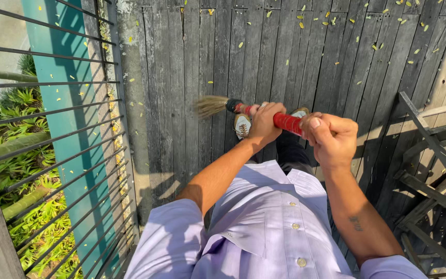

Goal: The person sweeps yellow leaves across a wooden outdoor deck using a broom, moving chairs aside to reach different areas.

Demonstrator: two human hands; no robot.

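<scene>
Left hand and right hand clenched on red-handled straw broom | bristles pointing left over grey weathered wooden plank deck | small yellow fallen leaves scattered far | dark metal bar railing at left

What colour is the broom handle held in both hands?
Red handle, clearest in the head view.

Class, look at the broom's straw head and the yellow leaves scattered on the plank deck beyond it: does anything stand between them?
Nothing visible does. Bare grey wooden planks lie between the straw head of the red-handled broom and the small yellow leaves. The metal railing stands off to the side.
</scene>
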